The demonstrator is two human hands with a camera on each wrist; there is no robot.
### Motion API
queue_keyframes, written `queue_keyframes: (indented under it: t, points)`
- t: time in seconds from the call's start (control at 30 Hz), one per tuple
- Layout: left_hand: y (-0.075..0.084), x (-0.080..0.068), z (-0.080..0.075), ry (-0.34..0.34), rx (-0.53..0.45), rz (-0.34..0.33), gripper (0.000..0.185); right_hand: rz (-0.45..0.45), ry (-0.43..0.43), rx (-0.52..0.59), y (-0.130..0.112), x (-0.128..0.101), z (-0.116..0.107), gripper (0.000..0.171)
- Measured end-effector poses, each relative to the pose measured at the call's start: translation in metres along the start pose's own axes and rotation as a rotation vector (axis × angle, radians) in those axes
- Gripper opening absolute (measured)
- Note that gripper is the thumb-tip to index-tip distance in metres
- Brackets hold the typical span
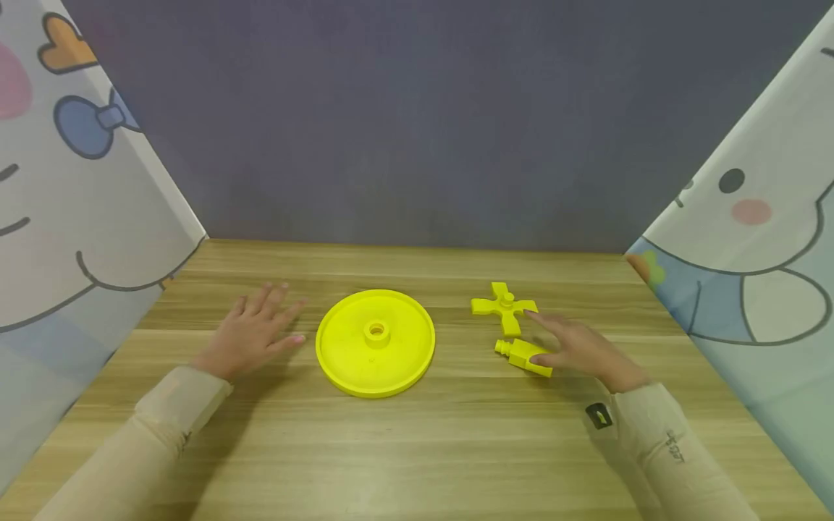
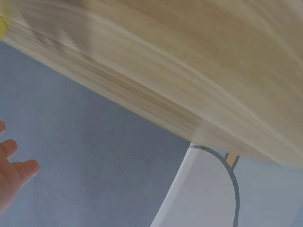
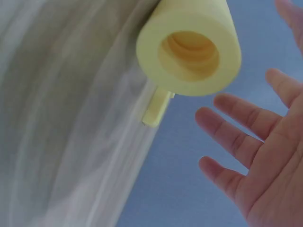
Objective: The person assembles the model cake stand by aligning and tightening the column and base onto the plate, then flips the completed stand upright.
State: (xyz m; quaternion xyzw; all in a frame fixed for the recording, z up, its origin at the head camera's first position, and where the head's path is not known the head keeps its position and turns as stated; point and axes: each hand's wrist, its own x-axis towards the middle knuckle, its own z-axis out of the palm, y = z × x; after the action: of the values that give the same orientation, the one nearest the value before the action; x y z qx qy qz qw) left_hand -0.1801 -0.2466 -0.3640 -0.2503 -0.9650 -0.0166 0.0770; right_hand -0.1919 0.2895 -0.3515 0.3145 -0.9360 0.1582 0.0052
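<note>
My left hand (image 1: pixel 254 333) hovers with spread fingers over the table, left of a round yellow disc (image 1: pixel 342 354). The disc has a raised rim and a socketed hub in its middle. On the right, my right hand (image 1: pixel 580 351) reaches over a short yellow post (image 1: pixel 521 354) with a threaded tip, which lies on its side. In the right wrist view the post's hollow end (image 3: pixel 149 56) faces the camera, and the extended fingers (image 3: pixel 229 135) stand apart from it. Just behind the post is a yellow four-armed cross piece (image 1: pixel 507 310) with a central peg.
A wood-grain table (image 1: pixel 391 456) carries all the pieces. Behind it rises a dark grey-blue panel (image 1: pixel 404 130). Cartoon-printed cloth walls (image 1: pixel 124 224) slant along both sides. A small black tag (image 1: pixel 598 415) shows beside the right cuff.
</note>
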Motion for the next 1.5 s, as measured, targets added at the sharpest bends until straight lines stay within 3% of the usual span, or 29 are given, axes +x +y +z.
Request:
queue_keyframes:
  t: [0.47,0.63,1.13,1.5]
  points:
    - [0.013,0.008,0.006,-0.16,-0.094,-0.016,0.072,-0.033,-0.067,-0.043,0.003,0.002,0.009,0.058]
    - [0.013,0.009,0.007,-0.154,-0.08,-0.006,0.072,-0.042,-0.068,-0.058,0.005,0.004,0.01,0.054]
    - [0.017,0.017,0.007,-0.166,-0.101,0.011,0.076,0.063,-0.193,0.009,0.003,0.017,0.007,0.059]
    - [0.023,0.013,0.024,-0.167,-0.029,0.11,0.083,0.088,-0.199,0.052,0.003,0.005,0.021,0.064]
